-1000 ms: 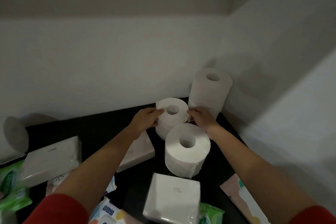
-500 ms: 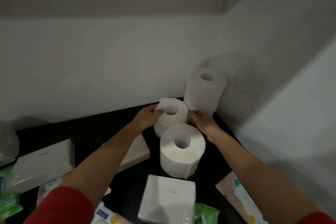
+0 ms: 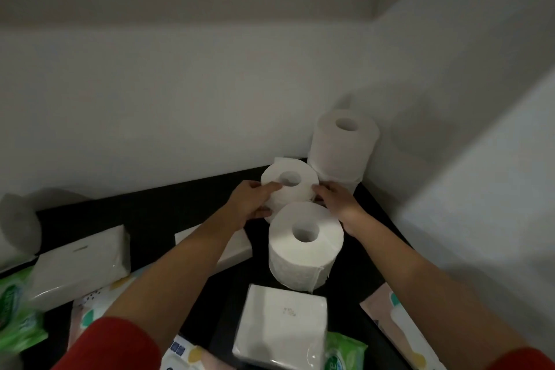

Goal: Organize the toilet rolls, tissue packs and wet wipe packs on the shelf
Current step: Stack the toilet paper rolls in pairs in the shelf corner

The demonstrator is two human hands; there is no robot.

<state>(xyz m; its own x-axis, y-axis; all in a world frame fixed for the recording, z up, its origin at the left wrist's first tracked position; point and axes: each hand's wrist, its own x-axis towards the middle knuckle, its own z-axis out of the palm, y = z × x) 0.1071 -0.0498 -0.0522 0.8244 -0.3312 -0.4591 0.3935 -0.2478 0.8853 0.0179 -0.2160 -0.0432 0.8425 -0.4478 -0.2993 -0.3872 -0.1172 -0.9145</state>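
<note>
A white toilet roll [image 3: 295, 189] stands upright at the back of the dark shelf [image 3: 144, 213]. My left hand [image 3: 249, 204] grips its left side, thumb on the top. My right hand [image 3: 336, 204] holds its right side. A second roll [image 3: 303, 246] stands just in front of it. Two stacked rolls [image 3: 342, 144] fill the back right corner. White tissue packs lie at the left [image 3: 78, 264], under my left arm [image 3: 234, 249] and in front [image 3: 282, 324]. Green wet wipe packs lie at the far left [image 3: 15, 315] and the bottom [image 3: 342, 351].
White walls close the shelf at the back and right. A pink patterned wipe pack [image 3: 396, 324] lies at the right front edge, another patterned pack [image 3: 90, 309] under the left tissue pack, and one with blue marks [image 3: 186, 354] at the bottom. A grey rounded object [image 3: 18, 228] sits far left.
Both hands stay on the back roll, which has shifted slightly towards the corner stack. The view has swung a little to the right.
</note>
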